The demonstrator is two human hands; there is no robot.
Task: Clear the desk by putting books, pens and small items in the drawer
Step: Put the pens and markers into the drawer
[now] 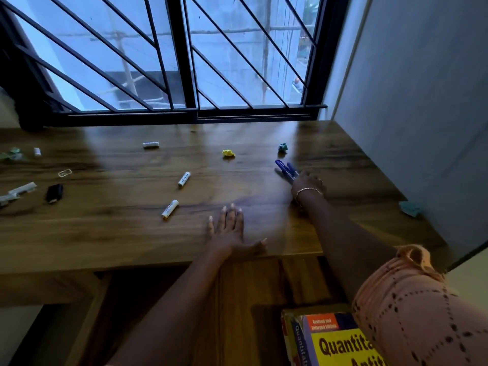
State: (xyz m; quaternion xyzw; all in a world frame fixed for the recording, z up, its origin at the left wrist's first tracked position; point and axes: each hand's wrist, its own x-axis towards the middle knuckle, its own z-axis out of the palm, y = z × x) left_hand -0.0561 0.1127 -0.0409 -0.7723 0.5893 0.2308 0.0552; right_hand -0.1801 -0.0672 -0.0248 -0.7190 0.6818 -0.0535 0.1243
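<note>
The right hand (307, 184) curls its fingers round the near ends of the blue pens (285, 170), which lie on the counter (105, 233) toward its right rear. The left hand (229, 228) rests flat near the front edge, fingers spread, holding nothing.

Procedure: secure all pens in one grip, lift clear, then lower them into the open drawer (250, 286). The drawer holds books (335, 342) at its right side. Batteries (184, 179) and paper balls (228, 153) lie uncollected on the counter.

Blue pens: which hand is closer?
Right. The right hand grips the blue pens; the left hand lies flat on the desk near its front edge, apart from them.
</note>
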